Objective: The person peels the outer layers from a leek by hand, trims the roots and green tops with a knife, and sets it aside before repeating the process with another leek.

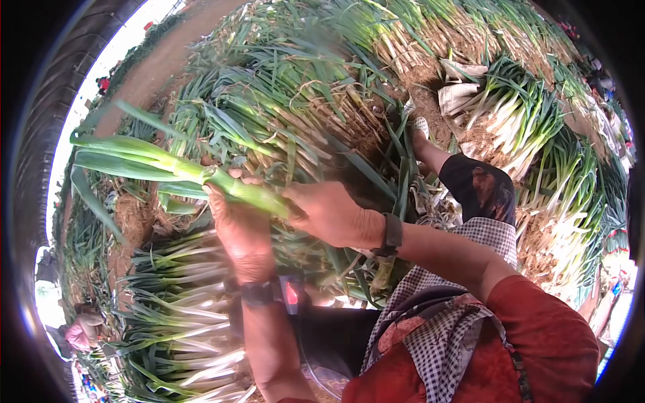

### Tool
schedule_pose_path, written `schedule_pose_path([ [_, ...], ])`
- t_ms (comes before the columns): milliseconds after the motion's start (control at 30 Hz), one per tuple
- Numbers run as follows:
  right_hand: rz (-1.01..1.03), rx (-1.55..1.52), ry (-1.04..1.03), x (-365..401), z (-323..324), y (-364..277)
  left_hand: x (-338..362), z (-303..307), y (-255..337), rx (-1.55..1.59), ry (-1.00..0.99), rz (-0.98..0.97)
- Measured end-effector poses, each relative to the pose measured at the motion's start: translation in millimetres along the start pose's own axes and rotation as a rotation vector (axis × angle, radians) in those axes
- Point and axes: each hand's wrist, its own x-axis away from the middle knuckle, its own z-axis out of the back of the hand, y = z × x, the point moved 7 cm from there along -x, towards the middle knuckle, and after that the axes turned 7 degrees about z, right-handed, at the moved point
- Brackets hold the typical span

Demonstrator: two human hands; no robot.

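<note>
Bare brown ground [158, 64] carries everything, showing as an open dirt strip at the upper left and in patches between the piles. A big heap of leeks [289, 101] lies straight on it in the middle, with green tops and soil-caked roots. At the lower left, a stack of white stalks [181, 316] lies side by side. On the right a bundle [517, 114] lies on a pale sack [460, 91], with more rows [571, 201] beside it.
</note>
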Motion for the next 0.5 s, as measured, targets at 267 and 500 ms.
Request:
schedule_pose_path([
  [267,-0.088,-0.16,0.102,8,-1,21,2,-10,-13,-0.059,0.058,0.014],
  [500,-0.782,-1.386,0.204,70,-48,79,-6,-10,0,-0.105,0.008,-0.045],
])
